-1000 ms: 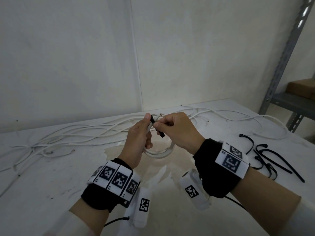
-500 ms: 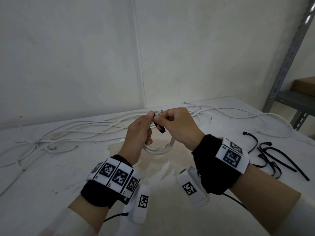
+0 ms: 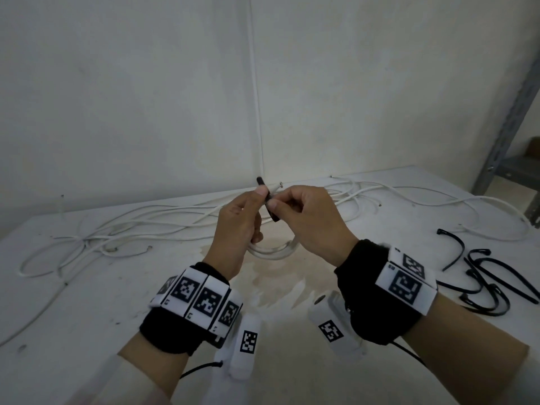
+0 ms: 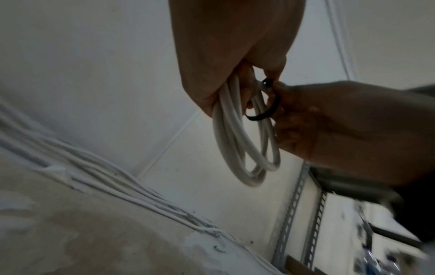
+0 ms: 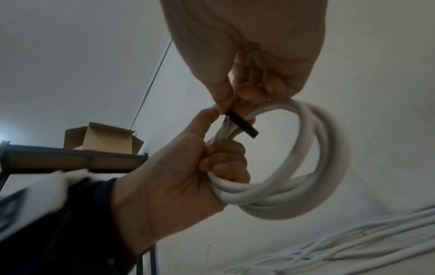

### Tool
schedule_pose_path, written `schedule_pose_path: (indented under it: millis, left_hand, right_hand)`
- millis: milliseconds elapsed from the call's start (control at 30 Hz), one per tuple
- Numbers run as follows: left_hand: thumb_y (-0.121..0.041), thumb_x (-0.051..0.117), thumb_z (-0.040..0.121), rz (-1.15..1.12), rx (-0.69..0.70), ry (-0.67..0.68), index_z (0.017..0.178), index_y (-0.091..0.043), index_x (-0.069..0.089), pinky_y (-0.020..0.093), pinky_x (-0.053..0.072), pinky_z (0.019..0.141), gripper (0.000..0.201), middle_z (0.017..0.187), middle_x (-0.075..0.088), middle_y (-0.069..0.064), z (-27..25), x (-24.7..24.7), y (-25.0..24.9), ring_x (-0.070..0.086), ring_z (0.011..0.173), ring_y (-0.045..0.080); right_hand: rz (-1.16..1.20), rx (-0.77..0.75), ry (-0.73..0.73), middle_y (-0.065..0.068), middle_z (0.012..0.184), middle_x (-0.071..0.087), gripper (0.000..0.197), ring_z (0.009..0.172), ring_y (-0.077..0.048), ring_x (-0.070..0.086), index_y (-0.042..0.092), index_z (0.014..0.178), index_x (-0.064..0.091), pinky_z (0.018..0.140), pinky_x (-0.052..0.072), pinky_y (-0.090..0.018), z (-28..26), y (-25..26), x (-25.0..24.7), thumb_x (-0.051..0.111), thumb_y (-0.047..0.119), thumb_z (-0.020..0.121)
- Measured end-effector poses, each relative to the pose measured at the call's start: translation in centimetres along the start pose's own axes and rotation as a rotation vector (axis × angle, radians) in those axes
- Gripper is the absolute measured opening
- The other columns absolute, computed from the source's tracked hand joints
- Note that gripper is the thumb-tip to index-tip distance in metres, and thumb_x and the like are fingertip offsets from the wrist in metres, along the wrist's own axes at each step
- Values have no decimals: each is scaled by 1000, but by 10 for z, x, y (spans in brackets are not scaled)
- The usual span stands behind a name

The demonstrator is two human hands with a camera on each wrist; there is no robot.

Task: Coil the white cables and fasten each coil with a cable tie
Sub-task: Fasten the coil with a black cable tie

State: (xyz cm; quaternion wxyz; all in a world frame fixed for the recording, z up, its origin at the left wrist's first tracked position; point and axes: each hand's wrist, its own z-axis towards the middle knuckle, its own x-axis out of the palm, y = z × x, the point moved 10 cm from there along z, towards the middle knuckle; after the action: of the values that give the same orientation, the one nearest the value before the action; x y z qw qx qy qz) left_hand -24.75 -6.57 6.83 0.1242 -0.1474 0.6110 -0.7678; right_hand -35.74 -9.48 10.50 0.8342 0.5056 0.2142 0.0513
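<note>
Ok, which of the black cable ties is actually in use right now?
The cable tie pinched between both hands at the cable coil; the spare ties lie untouched on the table's right.

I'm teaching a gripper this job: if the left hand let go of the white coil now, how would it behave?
The white coil would probably spring open: its loops already sit unevenly. It looks light, since the left hand holds it by the fingers alone. The black cable tie looks unfastened.

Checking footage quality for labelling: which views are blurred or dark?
Head view: evenly lit, mostly sharp, soft at the bottom edge. Left wrist view: dim, hands shadowed, table cables smeared. Right wrist view: brighter, white coil slightly blurred, black cable tie clear.
</note>
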Motion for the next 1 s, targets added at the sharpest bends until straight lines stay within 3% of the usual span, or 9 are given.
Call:
schedule_pose_path:
  millis: [67, 200, 267, 367, 433, 567, 733, 900, 1000]
  left_hand:
    - [-31, 49, 94, 16, 10, 13, 49, -31, 62, 18, 31, 42, 47, 43, 27, -11, -1, 4, -1, 25, 39, 5]
    - [-31, 51, 92, 20, 20, 6, 64, -26, 65, 17, 31, 41, 31, 42, 28, -11, 2, 0, -7, 26, 38, 5]
    - [-31, 50, 93, 0, 10, 4, 56, -29, 64, 16, 30, 41, 39, 42, 28, -11, 2, -1, -7, 26, 38, 5]
    - [-30, 49, 94, -40, -15, -4, 44, -30, 60, 16, 29, 40, 51, 41, 26, -12, 1, -1, -2, 24, 38, 5]
    - [-29, 50, 94, -63, -24, -9, 52, -28, 61, 16, 29, 40, 43, 42, 27, -12, -1, 1, 1, 25, 38, 5]
    - [-26, 53, 92, 1, -8, 1, 66, -24, 62, 17, 30, 40, 28, 42, 27, -9, 1, 5, -3, 25, 39, 6]
    - [-26, 53, 92, 21, -24, 10, 76, -17, 65, 17, 28, 39, 21, 42, 25, -10, 2, -2, -5, 23, 38, 6]
    - [-25, 54, 92, 19, -56, 56, 84, -14, 68, 16, 26, 38, 20, 40, 24, -11, 1, -1, -5, 22, 37, 6]
    - [-27, 55, 91, 49, -52, 110, 78, -17, 68, 17, 26, 39, 21, 41, 24, -10, -2, 7, -8, 21, 39, 7]
  right_hand:
    - [42, 12, -42, 7, 59, 58, 19, 57, -4, 49, 16, 67, 62, 61, 40, -18, 3, -2, -2, 63, 12, 85]
    - [67, -3, -23, 17, 53, 56, 6, 48, 1, 48, 13, 75, 67, 54, 35, -9, 4, -1, -3, 69, 12, 80]
    - [24, -20, -4, 20, 49, 53, 9, 44, 1, 46, 8, 86, 71, 49, 33, -7, 1, -1, -2, 71, 13, 78]
    - [-58, -61, -5, 15, 63, 59, 9, 45, 1, 45, 8, 88, 71, 49, 33, -7, -3, 3, -1, 68, 12, 81]
    - [-65, -56, -14, 6, 70, 62, 6, 45, 1, 45, 8, 83, 70, 50, 34, -8, -2, 2, -2, 66, 12, 82]
    - [15, -19, -69, 8, 63, 60, 11, 55, -3, 49, 14, 73, 66, 56, 38, -12, 0, -3, -9, 64, 11, 84]
    - [13, -52, -88, 10, 62, 59, 14, 47, 2, 48, 19, 68, 63, 50, 34, -7, 4, 5, -15, 71, 12, 78]
    - [19, -76, -88, 4, 93, 60, 6, 70, -2, 49, 23, 85, 63, 63, 39, -9, 14, 16, -24, 58, 22, 88]
    - [66, -74, 37, -1, 87, 57, 12, 72, -5, 52, 10, 86, 66, 59, 43, -6, 15, 20, -11, 57, 17, 90]
